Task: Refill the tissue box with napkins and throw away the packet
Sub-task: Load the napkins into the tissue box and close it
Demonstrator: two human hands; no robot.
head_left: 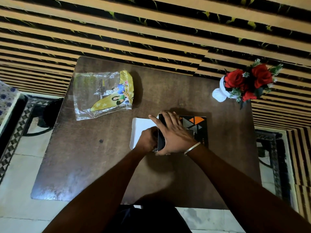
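Brown wooden surface before a striped sofa: we work both hands at the tissue box.

We see the black tissue box with orange and grey triangles lying near the surface's middle, its white end flap folded open to the left. Our right grip is spread flat over the box's open end; our left grip is curled closed at the opening, on what we cannot tell. An empty clear-and-yellow napkin packet lies well apart at far left, red roses in a white vase at far right.
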